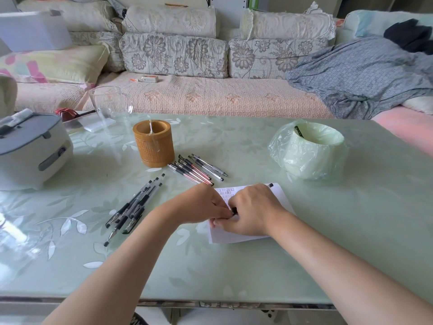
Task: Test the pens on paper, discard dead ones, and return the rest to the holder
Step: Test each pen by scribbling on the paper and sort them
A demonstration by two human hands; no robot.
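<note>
Right hand [254, 208]: fingers curled down round a slim pen with black ends [270, 185]. One end of the pen juts out beyond the knuckles on the far side, and the other shows at the thumb side.

Left hand [201, 205]: fingers curled, fingertips pinching that same pen at its near black end, touching the right hand. It cannot be told whether the pinched part is a cap.

Both hands rest over a white sheet of paper with faint markings [282, 198], which lies flat on the pale green leaf-patterned glass table [234, 273].

Just left of the left hand lies a loose bundle of black-gripped pens [133, 205]. Beyond the left hand lies a second cluster of pens, red and black [196, 170], touching or almost touching the foot of a brown cylindrical bamboo holder [153, 144].

Beyond and right of the right hand, well apart, is a round bin lined with a pale green plastic bag [309, 148]. A dark pen [298, 131] stands inside it.

Far left of the left hand is a white and grey rice cooker [30, 148].
</note>
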